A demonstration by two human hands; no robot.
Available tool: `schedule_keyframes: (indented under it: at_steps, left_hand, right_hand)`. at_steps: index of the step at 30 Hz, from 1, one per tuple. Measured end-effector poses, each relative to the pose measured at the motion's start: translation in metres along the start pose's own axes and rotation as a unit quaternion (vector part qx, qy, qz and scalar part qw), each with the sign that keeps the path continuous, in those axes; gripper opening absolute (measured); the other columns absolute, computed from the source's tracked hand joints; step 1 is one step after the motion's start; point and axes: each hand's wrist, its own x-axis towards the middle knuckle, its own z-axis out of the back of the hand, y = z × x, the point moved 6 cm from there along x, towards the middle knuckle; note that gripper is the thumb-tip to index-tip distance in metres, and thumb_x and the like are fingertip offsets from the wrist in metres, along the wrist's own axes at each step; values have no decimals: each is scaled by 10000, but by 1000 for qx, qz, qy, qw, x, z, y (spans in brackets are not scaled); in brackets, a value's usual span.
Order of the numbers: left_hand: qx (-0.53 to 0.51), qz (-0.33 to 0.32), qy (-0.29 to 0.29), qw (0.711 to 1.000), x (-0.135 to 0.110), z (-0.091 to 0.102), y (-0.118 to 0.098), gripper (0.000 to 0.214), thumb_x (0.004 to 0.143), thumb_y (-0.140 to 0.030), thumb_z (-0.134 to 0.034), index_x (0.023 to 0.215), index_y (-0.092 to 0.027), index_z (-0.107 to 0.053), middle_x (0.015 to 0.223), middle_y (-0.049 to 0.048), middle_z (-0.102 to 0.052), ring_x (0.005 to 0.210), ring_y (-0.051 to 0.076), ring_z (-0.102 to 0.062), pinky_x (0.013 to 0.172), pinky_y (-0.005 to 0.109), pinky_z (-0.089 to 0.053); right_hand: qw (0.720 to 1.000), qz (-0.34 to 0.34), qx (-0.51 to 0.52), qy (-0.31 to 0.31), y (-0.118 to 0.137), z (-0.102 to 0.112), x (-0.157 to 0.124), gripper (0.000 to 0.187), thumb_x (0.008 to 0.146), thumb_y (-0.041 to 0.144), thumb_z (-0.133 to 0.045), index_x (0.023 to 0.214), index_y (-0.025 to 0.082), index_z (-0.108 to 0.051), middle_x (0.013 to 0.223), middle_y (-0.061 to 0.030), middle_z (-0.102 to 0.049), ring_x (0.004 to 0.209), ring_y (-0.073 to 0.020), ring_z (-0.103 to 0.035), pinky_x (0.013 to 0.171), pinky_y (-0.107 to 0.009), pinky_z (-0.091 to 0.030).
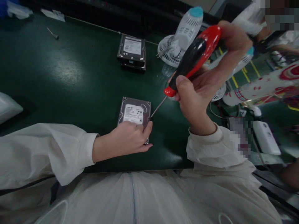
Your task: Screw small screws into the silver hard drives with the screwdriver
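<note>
A hard drive (133,113) with a white label lies label up on the green work surface. My left hand (126,137) lies over its near part, fingers closed round it, thumb and a finger along the right edge. In my right hand (198,90) is a screwdriver (190,60) with a red and black handle, gripped between thumb and fingers and tilted down to the left. Its thin metal shaft ends at the drive's right edge; whether the tip touches the drive I cannot tell.
Beyond stands a stack of hard drives (132,51). White fans with blue caps (187,29) are at the back right. A small thin tool (54,35) lies at the far left, a white bag (8,107) at the left edge. At right are a white device (266,138), cables and another person's arm.
</note>
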Motion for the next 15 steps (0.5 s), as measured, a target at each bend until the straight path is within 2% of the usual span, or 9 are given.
schedule_keyframes:
  at_steps: [5, 9, 15]
  left_hand:
    - [-4, 2, -8, 1000, -1, 1, 0, 681, 1014, -537, -477, 1362, 34, -609, 719, 118, -723, 574, 230, -684, 483, 324, -411]
    - [-5, 5, 2, 1000, 1, 3, 0, 691, 1009, -540, -487, 1381, 32, -599, 715, 114, -722, 563, 224, -677, 472, 320, -395]
    - [-5, 9, 18, 1000, 2, 1, 0, 730, 1017, -555, -454, 1434, 37, -549, 712, 117, -718, 553, 216, -659, 460, 314, -365]
  right_hand:
    - [1000, 3, -19, 5, -1, 2, -1, 598, 776, 515, -673, 1337, 478, -472, 1351, 29, -420, 791, -67, -585, 573, -203, -531]
    - [998, -40, -50, 2, -8, 3, -4, 620, 757, 530, -682, 1329, 456, -453, 1430, 29, -392, 894, -112, -648, 595, -224, -561]
    - [998, -53, -26, 13, -11, -1, -6, 673, 758, 554, -642, 1341, 389, -349, 1439, -1, -411, 775, -71, -594, 571, -201, -567]
